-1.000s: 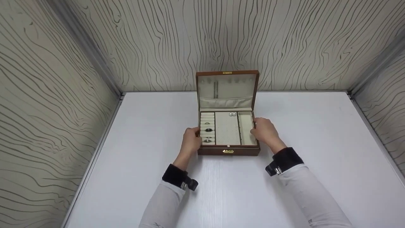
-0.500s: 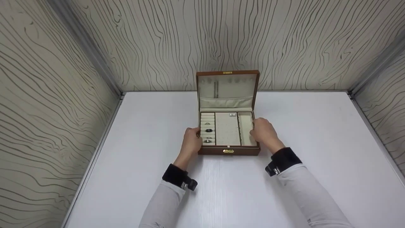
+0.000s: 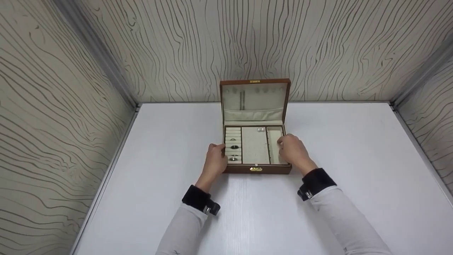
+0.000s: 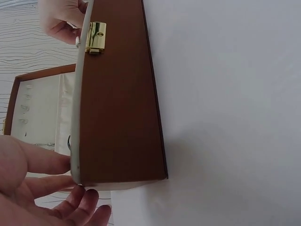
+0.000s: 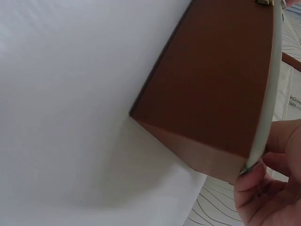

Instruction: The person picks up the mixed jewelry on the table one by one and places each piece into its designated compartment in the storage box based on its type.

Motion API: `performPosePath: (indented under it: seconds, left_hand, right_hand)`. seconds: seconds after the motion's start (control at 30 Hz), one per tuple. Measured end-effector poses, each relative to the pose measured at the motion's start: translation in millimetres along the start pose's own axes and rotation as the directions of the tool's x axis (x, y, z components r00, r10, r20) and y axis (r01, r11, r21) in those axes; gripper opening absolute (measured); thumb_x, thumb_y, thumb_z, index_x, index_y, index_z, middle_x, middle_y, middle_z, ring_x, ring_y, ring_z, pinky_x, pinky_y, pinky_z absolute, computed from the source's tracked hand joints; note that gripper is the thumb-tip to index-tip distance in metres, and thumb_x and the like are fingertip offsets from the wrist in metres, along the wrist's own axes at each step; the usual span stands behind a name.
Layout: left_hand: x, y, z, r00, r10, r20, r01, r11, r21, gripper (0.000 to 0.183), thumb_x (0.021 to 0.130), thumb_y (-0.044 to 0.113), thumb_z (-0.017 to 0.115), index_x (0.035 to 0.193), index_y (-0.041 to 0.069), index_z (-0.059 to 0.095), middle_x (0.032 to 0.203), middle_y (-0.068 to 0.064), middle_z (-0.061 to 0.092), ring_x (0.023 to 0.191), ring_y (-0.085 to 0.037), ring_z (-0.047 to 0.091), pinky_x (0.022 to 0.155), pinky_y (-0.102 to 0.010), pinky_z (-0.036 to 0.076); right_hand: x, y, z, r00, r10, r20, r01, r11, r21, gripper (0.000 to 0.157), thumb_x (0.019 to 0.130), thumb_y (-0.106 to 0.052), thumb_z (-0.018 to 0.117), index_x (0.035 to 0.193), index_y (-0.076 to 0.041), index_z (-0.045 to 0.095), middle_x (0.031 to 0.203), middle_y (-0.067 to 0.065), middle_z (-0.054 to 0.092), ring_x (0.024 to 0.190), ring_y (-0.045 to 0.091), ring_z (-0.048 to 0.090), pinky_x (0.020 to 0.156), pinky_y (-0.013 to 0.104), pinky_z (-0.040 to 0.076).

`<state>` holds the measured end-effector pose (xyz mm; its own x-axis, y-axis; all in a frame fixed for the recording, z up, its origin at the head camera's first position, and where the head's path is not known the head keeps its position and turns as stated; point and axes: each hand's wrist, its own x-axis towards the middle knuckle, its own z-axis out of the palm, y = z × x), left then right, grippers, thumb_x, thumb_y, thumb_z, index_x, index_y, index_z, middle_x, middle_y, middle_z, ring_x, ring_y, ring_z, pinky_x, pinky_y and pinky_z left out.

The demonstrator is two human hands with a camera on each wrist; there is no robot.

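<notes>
An open brown jewelry box [image 3: 240,170] with a cream lining stands on the white table, its lid [image 3: 254,101] raised at the back. Inside sits a divided tray [image 3: 254,147]: several rings [image 3: 234,147] on rolls at the left, two round pale earrings [image 3: 261,129] on the middle panel, a long compartment at the right. My left hand [image 3: 215,158] grips the left edge near the front corner; the left wrist view shows thumb and fingers at the pale rim [image 4: 76,117]. My right hand [image 3: 294,150] holds the right edge, fingertips reaching over the compartment.
The white table [image 3: 170,141] spreads around the box, bounded behind by a wood-grain patterned wall [image 3: 177,53]. A similar wall [image 3: 53,141] rises at the left. A gold clasp [image 3: 256,169] is on the box front.
The divided tray has sunk slightly within the box. My right hand's fingers have shifted inward over the right compartment. The left hand has barely moved.
</notes>
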<state>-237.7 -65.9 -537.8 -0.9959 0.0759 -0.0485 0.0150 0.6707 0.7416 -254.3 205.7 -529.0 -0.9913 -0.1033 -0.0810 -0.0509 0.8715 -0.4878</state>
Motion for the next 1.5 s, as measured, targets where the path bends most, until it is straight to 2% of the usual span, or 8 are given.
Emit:
performPosePath:
  seconds: [0.33, 0.63, 0.77, 1.0, 1.13, 1.27, 1.4, 1.5]
  left_hand:
    - [-0.5, -4.7, 1.0, 1.0, 0.007, 0.001, -0.007, 1.0, -0.025, 0.044, 0.088, -0.006, 0.057, 0.132, -0.009, 0.055, 0.118, -0.022, 0.052, 0.107, -0.029, 0.056, 0.092, -0.038, 0.05]
    - [-2.3, -14.8, -2.7, 0.998, -0.033, -0.057, 0.026, 0.993, -0.115, 0.039, 0.088, -0.005, 0.059, 0.127, -0.004, 0.06, 0.103, -0.012, 0.066, 0.096, -0.024, 0.063, 0.081, -0.035, 0.054]
    - [-2.4, -21.1, -3.1, 0.997, -0.079, -0.015, 0.076, 0.987, -0.14, 0.037, 0.092, 0.001, 0.057, 0.129, -0.004, 0.058, 0.108, -0.013, 0.066, 0.1, -0.025, 0.063, 0.082, -0.035, 0.054]
    - [-2.1, -28.2, -3.6, 0.995, -0.088, 0.054, 0.098, 0.968, -0.229, 0.033, 0.096, 0.006, 0.056, 0.127, -0.004, 0.061, 0.114, -0.016, 0.065, 0.102, -0.026, 0.063, 0.078, -0.032, 0.056]
    - [-0.8, -29.6, -4.7, 0.989, -0.117, 0.086, 0.136, 0.953, -0.27, 0.033, 0.097, 0.006, 0.056, 0.128, -0.004, 0.06, 0.114, -0.016, 0.064, 0.1, -0.024, 0.063, 0.078, -0.03, 0.055]
    - [0.8, -29.3, -5.4, 0.982, -0.15, 0.111, 0.177, 0.938, -0.299, 0.033, 0.097, 0.007, 0.056, 0.128, -0.003, 0.06, 0.113, -0.015, 0.063, 0.097, -0.022, 0.063, 0.077, -0.028, 0.056]
    - [2.5, -29.8, -4.2, 0.983, -0.151, 0.109, 0.176, 0.942, -0.285, 0.032, 0.097, 0.008, 0.057, 0.127, -0.003, 0.061, 0.114, -0.014, 0.064, 0.096, -0.021, 0.063, 0.075, -0.028, 0.056]
    - [2.5, -29.9, -3.7, 0.983, -0.146, 0.109, 0.172, 0.944, -0.283, 0.033, 0.097, 0.008, 0.057, 0.128, -0.003, 0.061, 0.114, -0.013, 0.064, 0.094, -0.02, 0.063, 0.074, -0.027, 0.056]
  right_hand:
    - [-1, 6, 0.5, 1.0, -0.011, -0.022, 0.012, 0.998, 0.061, 0.026, 0.081, 0.008, 0.06, 0.105, 0.005, 0.068, 0.091, 0.015, 0.059, 0.086, 0.032, 0.058, 0.073, 0.044, 0.049]
    - [-1, 9, -13.1, 0.999, -0.041, -0.005, 0.041, 0.992, 0.117, 0.027, 0.087, 0.001, 0.058, 0.113, 0.007, 0.064, 0.086, 0.011, 0.058, 0.076, 0.025, 0.053, 0.064, 0.037, 0.045]
    - [1, 9, -21.5, 0.998, -0.061, -0.026, 0.064, 0.988, 0.141, 0.027, 0.089, 0.0, 0.057, 0.114, 0.008, 0.063, 0.088, 0.013, 0.06, 0.078, 0.025, 0.056, 0.065, 0.037, 0.047]
    - [9, 1, -44.6, 0.989, -0.061, -0.131, 0.086, 0.978, 0.19, 0.028, 0.096, -0.005, 0.054, 0.121, 0.006, 0.06, 0.092, 0.015, 0.059, 0.082, 0.028, 0.058, 0.063, 0.036, 0.048]
    - [16, -6, -58.8, 0.98, -0.063, -0.188, 0.107, 0.966, 0.233, 0.032, 0.099, -0.006, 0.052, 0.129, 0.005, 0.055, 0.101, 0.019, 0.055, 0.09, 0.031, 0.058, 0.071, 0.04, 0.049]
    - [27, -13, -72.8, 0.968, -0.097, -0.233, 0.15, 0.963, 0.225, 0.044, 0.1, -0.007, 0.051, 0.141, 0.005, 0.044, 0.126, 0.026, 0.048, 0.108, 0.038, 0.056, 0.086, 0.049, 0.048]
    - [39, -18, -85.8, 0.959, -0.138, -0.246, 0.177, 0.974, 0.141, 0.058, 0.099, -0.007, 0.053, 0.151, 0.004, 0.029, 0.151, 0.027, 0.027, 0.133, 0.043, 0.037, 0.106, 0.055, 0.035]
    - [46, -21, -93.7, 0.96, -0.158, -0.231, 0.18, 0.981, 0.078, 0.065, 0.099, -0.008, 0.054, 0.154, 0.002, 0.021, 0.159, 0.023, 0.014, 0.142, 0.044, 0.021, 0.112, 0.057, 0.025]
